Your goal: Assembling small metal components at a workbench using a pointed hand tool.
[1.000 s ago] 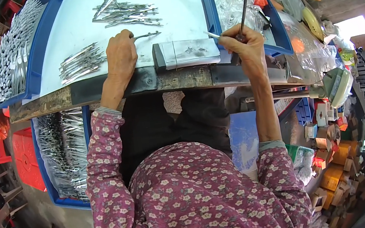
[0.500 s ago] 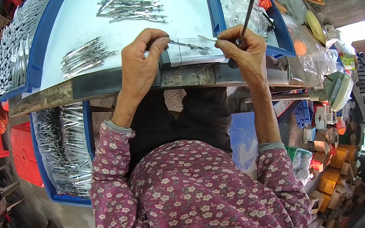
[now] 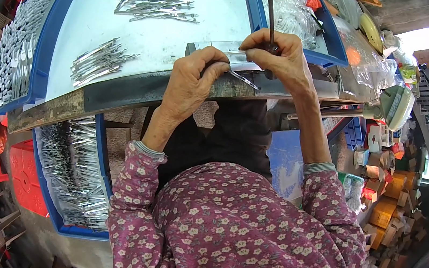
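The metal strip [image 3: 243, 79] pinched in the left hand [image 3: 191, 80] has moved from above the white block [image 3: 222, 45] to its near side. Right of the block, the right hand [image 3: 285, 62] stays curled round a dark rod [image 3: 271, 10], pinching a pale sliver [image 3: 236, 51].

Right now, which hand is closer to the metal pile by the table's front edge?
Left. The left hand is right of the metal pile, pinching a metal piece; the right hand is farther right, gripping a dark rod.

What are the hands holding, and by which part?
The left hand holds a thin metal piece near one end; the right hand, a dark rod-like tool around its lower part, and seemingly a pale strip by one end.
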Motion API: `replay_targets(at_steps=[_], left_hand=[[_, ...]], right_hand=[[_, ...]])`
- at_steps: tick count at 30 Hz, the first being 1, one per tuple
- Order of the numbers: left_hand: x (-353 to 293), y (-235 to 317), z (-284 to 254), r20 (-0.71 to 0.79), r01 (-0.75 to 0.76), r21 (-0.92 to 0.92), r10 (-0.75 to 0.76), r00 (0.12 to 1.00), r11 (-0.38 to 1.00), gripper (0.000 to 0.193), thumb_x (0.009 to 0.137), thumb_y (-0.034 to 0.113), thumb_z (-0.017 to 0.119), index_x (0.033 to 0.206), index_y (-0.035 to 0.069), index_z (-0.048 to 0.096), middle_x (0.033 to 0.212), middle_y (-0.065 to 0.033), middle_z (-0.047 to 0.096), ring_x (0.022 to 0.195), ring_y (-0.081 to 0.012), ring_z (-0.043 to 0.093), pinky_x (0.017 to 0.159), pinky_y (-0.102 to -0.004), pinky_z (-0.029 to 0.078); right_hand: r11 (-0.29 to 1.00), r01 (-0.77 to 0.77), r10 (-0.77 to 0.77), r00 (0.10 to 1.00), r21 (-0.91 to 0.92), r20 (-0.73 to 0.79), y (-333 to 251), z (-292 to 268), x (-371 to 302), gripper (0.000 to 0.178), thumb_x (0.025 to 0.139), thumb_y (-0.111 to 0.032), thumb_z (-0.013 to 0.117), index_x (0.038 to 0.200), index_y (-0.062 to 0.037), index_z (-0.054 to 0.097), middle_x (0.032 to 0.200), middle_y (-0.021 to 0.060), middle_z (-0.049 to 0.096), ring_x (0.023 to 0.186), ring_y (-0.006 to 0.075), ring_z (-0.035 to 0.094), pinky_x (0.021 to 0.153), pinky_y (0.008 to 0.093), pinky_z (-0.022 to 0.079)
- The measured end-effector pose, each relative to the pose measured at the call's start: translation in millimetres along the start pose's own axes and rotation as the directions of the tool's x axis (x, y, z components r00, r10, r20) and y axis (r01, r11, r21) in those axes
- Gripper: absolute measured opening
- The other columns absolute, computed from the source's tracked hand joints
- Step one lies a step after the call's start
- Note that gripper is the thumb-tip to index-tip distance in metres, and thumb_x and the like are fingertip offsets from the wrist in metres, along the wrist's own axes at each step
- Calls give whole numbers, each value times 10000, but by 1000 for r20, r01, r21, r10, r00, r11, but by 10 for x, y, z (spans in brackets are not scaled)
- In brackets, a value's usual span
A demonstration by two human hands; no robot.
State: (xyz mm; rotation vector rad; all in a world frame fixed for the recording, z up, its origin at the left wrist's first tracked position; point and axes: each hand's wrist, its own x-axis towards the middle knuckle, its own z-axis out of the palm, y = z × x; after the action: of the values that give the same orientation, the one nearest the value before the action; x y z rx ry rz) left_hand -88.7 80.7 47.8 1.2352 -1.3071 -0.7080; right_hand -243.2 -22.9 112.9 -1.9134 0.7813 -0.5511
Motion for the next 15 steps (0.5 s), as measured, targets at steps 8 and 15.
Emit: replay_targets(at_steps=[8, 15], left_hand=[[-3, -57, 20, 8, -153, 147, 154, 988, 977, 86, 805, 61, 611, 867, 2, 598, 780, -92, 587, 710, -198, 549, 632, -290, 437], [-1, -60, 78, 28, -264, 157, 263, 964, 952, 102, 773, 6, 633, 870, 3, 604, 795, -94, 581, 697, -193, 570, 608, -284, 450]], right_hand=[[1000, 10, -6, 991, -29, 134, 96, -84, 139, 125, 742, -74, 608, 832, -5, 661, 607, -42, 526, 538, 12, 420, 473, 171, 301], [998, -34, 24, 986, 59, 166, 134, -20, 181, 150, 735, -103, 605, 843, -17, 664, 570, -42, 504, 513, 16, 415, 457, 177, 287]])
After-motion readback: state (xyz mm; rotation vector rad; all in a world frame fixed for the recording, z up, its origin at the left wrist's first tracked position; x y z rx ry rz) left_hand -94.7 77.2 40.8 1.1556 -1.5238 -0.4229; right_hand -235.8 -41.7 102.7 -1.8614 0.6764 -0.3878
